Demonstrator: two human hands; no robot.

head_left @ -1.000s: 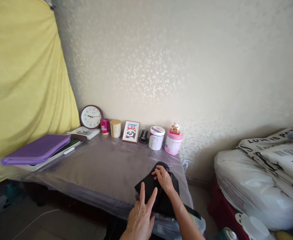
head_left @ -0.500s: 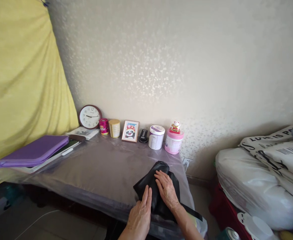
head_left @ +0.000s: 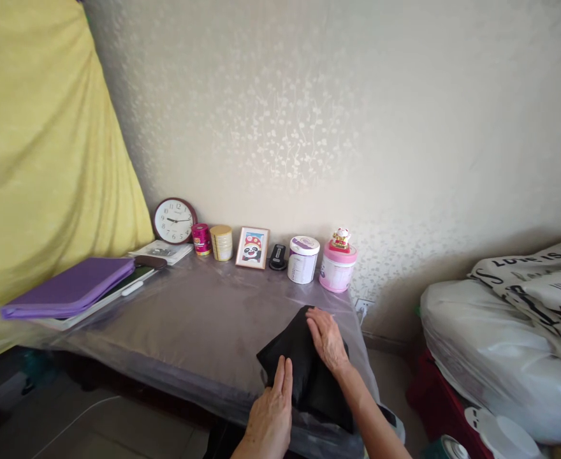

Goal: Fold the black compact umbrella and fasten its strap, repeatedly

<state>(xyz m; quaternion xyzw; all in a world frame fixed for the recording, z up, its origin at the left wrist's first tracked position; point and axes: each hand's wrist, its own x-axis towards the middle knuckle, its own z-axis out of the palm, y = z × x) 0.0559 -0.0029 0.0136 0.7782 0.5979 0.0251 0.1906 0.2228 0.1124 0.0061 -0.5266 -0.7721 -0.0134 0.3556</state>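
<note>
A black folded cloth (head_left: 304, 376), perhaps a soft bag, lies near the front right corner of the plastic-covered table (head_left: 189, 325). My right hand (head_left: 327, 340) rests flat on its upper part, fingers spread toward the far edge. My left hand (head_left: 271, 414) stands at the cloth's near left side, with its fingertips against the black fabric and no grip on it. The cloth's lower end is partly hidden behind my right forearm.
A purple zip folder (head_left: 65, 290) lies on a tablet-like board at the table's left. Along the wall stand a round clock (head_left: 175, 220), tins, a framed panda picture (head_left: 252, 248) and a pink jar (head_left: 338, 268). White stuffed sacks (head_left: 500, 344) are piled at the right.
My right hand has slid up the black cloth toward its far edge. My left hand has dropped slightly nearer to me, and the view has shifted a little.
</note>
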